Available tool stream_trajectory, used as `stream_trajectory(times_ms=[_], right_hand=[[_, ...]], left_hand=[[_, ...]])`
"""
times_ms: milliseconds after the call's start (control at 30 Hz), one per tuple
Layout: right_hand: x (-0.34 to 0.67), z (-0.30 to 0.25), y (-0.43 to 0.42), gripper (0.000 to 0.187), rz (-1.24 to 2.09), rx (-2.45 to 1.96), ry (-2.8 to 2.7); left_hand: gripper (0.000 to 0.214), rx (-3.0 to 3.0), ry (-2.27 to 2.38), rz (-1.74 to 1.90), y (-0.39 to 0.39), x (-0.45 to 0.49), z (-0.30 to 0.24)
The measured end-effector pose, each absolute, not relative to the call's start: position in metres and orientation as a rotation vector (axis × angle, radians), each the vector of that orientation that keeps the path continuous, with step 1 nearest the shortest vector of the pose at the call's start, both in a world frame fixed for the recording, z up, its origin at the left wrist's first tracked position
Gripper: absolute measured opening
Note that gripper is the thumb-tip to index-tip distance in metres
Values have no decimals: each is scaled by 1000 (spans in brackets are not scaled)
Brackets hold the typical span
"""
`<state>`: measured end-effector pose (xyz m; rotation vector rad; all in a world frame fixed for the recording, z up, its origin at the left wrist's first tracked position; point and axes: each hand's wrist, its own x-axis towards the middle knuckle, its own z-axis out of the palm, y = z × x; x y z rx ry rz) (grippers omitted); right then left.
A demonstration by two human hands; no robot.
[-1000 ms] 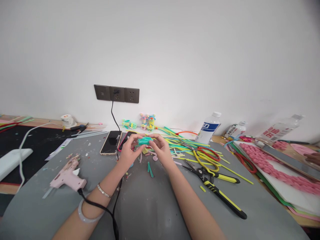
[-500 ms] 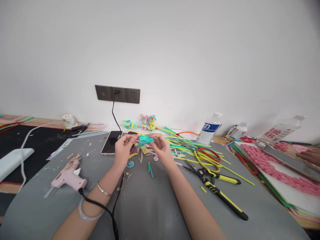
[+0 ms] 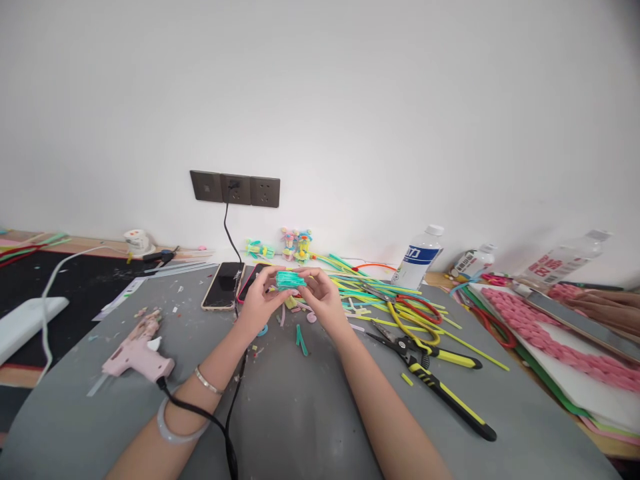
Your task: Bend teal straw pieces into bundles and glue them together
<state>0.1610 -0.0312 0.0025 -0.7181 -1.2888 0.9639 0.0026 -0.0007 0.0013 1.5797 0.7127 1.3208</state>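
Observation:
Between my two hands, raised a little over the grey table (image 3: pixel 310 400), is a bundle of teal pipe cleaners (image 3: pixel 290 280). My left hand (image 3: pixel 263 297) pinches its left end, and my right hand (image 3: pixel 321 293) grips its right end. Just below them lie a pale pink curl (image 3: pixel 312 318) and a bent teal pipe cleaner piece (image 3: pixel 301 340). A blue curl (image 3: pixel 263 330) is partly hidden by my left hand. Loose yellow and teal pipe cleaners (image 3: pixel 360 293) spread out to the right of my right hand.
A pink glue gun (image 3: pixel 140 353) lies left, its black cord crossing my left forearm. Yellow-black pliers (image 3: pixel 435 380) and scissors (image 3: pixel 417 313) lie right. Phones (image 3: pixel 223 287) and small figures (image 3: pixel 296 245) are behind; a bottle (image 3: pixel 419 257) stands by the wall. Another person's hand (image 3: pixel 595 307) is far right.
My left hand has shifted right and closed further around the teal bundle, uncovering more of the pink-edged phone. At far right, the other person's hand has reached further left over the phone.

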Motion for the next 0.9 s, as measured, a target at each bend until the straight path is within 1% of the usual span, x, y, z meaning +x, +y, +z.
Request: stream_trajectory(times_ms=[100,200,367,567,900], right_hand=[[161,3,-32,30,970,-707,-1307],[161,4,-31,28,934,-723,-1313],[162,1,-30,31,906,-785,-1326],[161,0,-30,33,985,-818,-1312],[161,-2,-30,35,1090,-851,-1331]], left_hand=[[32,1597,687,1264,-2,2,1],[31,1624,722,1275,-2,1,2],[29,1737,735,1287,-1,0,1],[44,1656,764,1288,2,0,-4],[42,1580,741,1324,1,1,-1]])
